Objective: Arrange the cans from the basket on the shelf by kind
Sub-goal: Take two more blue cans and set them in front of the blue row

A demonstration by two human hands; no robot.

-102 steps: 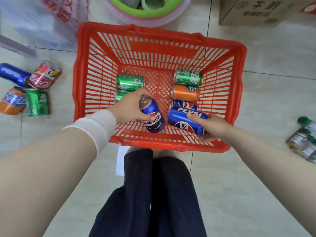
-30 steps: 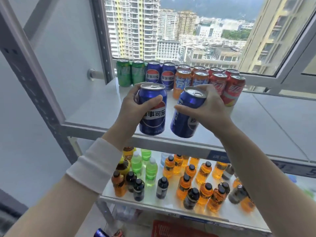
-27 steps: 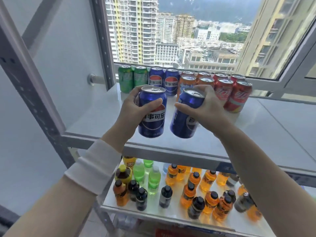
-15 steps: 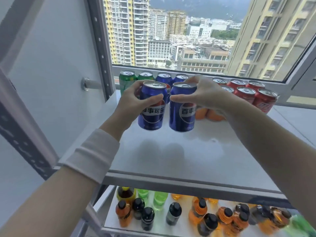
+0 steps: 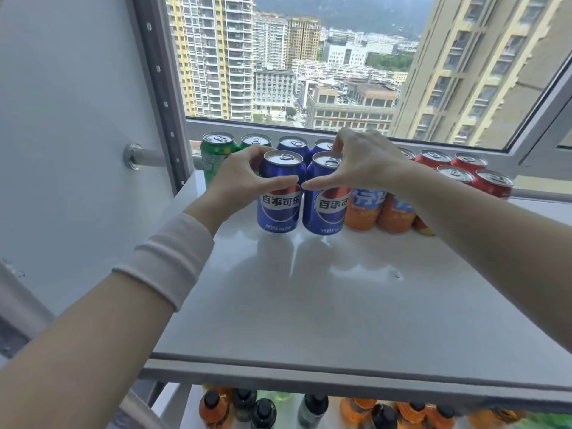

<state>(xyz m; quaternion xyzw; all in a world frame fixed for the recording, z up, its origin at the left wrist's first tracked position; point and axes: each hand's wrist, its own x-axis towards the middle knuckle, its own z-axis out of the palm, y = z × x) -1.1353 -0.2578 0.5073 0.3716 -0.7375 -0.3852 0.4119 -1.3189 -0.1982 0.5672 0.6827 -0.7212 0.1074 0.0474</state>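
The left hand (image 5: 236, 184) curls its fingers (image 5: 257, 152) round the left blue aluminium cola can (image 5: 280, 209). The right hand (image 5: 366, 162) grasps the right blue aluminium cola can (image 5: 327, 212) near its top. These 2 stand upright, side by side, on the white metal shelf (image 5: 309, 305), between green cans (image 5: 216, 151) and orange cans (image 5: 365, 209).

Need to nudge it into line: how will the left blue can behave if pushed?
The left blue can, gripped by the left hand, looks sealed, so probably full, rigid and heavy for its size. Upright on the glossy shelf beside the right blue can, it should slide if pushed low; pushed high it may tip, then roll.
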